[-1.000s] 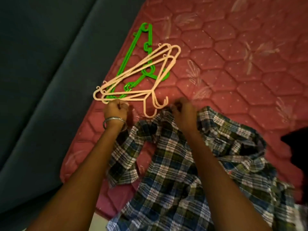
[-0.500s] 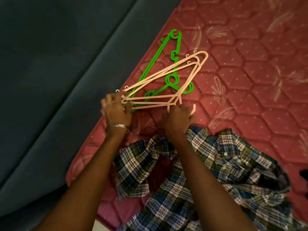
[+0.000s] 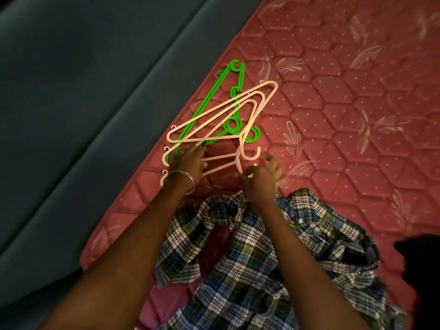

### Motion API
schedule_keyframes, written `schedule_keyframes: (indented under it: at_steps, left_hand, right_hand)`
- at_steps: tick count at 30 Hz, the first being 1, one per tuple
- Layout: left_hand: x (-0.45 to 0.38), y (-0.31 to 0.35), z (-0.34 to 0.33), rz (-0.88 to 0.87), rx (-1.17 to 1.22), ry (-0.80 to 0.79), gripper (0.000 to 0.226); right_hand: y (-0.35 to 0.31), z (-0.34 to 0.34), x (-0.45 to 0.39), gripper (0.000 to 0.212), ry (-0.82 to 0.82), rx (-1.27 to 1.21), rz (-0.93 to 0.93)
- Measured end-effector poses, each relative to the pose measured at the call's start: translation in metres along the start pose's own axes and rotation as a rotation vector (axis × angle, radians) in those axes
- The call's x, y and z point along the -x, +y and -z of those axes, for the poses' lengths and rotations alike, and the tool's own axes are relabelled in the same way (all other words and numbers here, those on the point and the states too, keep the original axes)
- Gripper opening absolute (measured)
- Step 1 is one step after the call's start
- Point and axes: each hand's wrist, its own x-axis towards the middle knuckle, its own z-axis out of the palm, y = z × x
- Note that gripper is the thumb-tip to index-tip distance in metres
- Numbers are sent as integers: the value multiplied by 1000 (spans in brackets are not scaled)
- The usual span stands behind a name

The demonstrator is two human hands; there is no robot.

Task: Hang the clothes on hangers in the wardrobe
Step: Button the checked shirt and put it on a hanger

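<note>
A pile of pink plastic hangers point(image 3: 263, 101) lies on the red quilted mattress point(image 3: 333, 120), on top of green hangers point(image 3: 235, 67). The nearest pink hanger point(image 3: 221, 167) is spread a little apart from the pile. My left hand point(image 3: 188, 160), with a metal bangle on the wrist, grips the bars at the pile's left end. My right hand point(image 3: 262, 177) pinches that nearest hanger at its neck, just under the hook. A crumpled blue, green and white plaid shirt point(image 3: 250, 258) lies under my forearms, just below both hands.
A blue-grey padded surface point(image 3: 71, 103) runs along the mattress's left edge. A dark object point(image 3: 419, 258) sits at the right border beside the shirt. Bare mattress stretches beyond and to the right of the hangers.
My right hand left the shirt and took a pink hanger by its neck. My left hand took hold of the hangers' left end. The nearest pink hanger has come apart from the pile.
</note>
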Motion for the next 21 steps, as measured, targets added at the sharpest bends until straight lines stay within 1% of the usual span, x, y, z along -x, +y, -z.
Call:
schedule_keyframes:
  at_steps: [2, 3, 4, 6, 7, 8, 10, 11, 12, 13, 14, 15, 16, 17, 18, 20, 21]
  left_hand:
    - [0, -1, -7, 63, 37, 21, 43]
    - [-2, 1, -13, 85, 61, 36, 39]
    - [0, 1, -12, 96, 78, 60, 36]
    - [2, 2, -12, 90, 92, 110, 32]
    - [2, 2, -13, 90, 98, 125, 31]
    - [2, 0, -14, 95, 110, 134, 30]
    - [4, -6, -16, 116, 140, 163, 29]
    - [5, -8, -16, 129, 160, 177, 29]
    - [6, -10, -15, 140, 175, 189, 28]
    - [8, -11, -15, 152, 176, 192, 28]
    - [10, -13, -14, 163, 171, 194, 27]
    - [12, -14, -11, 173, 173, 198, 28]
    - [13, -15, -10, 180, 183, 209, 30]
    - [15, -14, -6, 187, 196, 220, 34]
    - [17, -13, -2, 187, 203, 230, 40]
    - [23, -6, 9, 156, 191, 248, 62]
    - [26, -1, 15, 128, 176, 265, 73]
  right_hand:
    - [10, -4, -11, 30, -68, 9, -13]
    - [18, -9, -21, 32, -53, 7, -22]
    - [18, -9, -26, 33, 15, -27, -35]
    - [19, -8, -38, 31, 205, -146, -66]
    - [19, -8, -46, 30, 245, -196, -64]
    - [15, -7, -51, 33, 227, -242, -72]
    - [11, -12, -64, 45, 104, -324, -137]
    - [10, -13, -69, 47, 54, -329, -175]
    - [8, -13, -72, 44, 28, -330, -200]
    - [8, -12, -74, 35, 37, -360, -216]
    - [7, -9, -74, 26, 56, -439, -237]
    - [6, -4, -74, 28, 85, -528, -249]
    - [4, 2, -73, 35, 112, -599, -244]
    - [0, 13, -69, 37, 123, -678, -231]
    - [-6, 24, -65, 32, 107, -787, -228]
    - [-21, 49, -55, 19, 38, -1091, -229]
    - [-28, 64, -48, 20, 23, -1205, -221]
